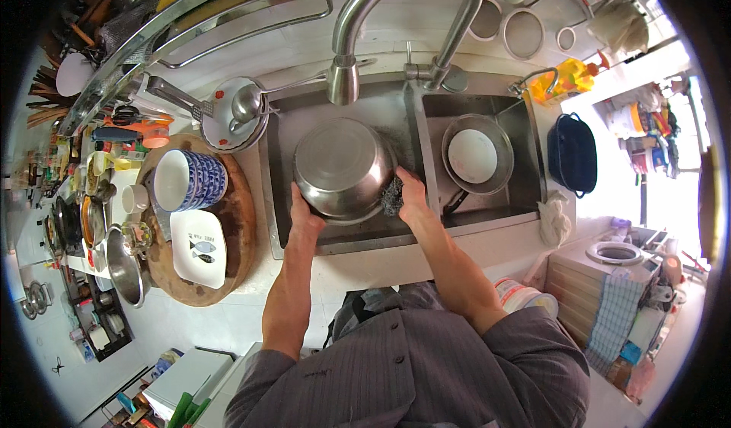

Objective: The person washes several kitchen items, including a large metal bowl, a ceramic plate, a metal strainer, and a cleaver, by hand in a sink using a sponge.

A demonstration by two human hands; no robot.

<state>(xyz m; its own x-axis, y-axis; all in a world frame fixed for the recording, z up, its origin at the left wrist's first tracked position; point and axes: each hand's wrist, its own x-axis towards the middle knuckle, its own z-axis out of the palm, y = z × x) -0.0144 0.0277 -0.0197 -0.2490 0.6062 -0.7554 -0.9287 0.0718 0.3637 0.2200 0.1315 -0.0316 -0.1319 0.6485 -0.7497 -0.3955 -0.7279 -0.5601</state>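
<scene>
A stainless steel bowl (338,155) is bottom up over the left sink basin (285,236). My left hand (304,211) grips its left side near the rim, the fingers partly hidden under it. At the bowl's right side, my right hand (410,192) holds a dark scouring pad (392,197) against the metal; some of its fingers are out of sight behind the bowl. The curved faucet (344,79) hangs just above the bowl. In the right basin a white bowl (473,156) rests inside a metal pan (506,168), beside a black handle (455,201).
Left of the sink, a round wooden board (243,239) carries stacked blue-and-white bowls (191,180) and a white fish plate (198,247). Behind it stands a floral dish (220,134) with a ladle. To the right are a dark blue basin (572,155), a cloth (554,220) and a yellow bottle (562,82).
</scene>
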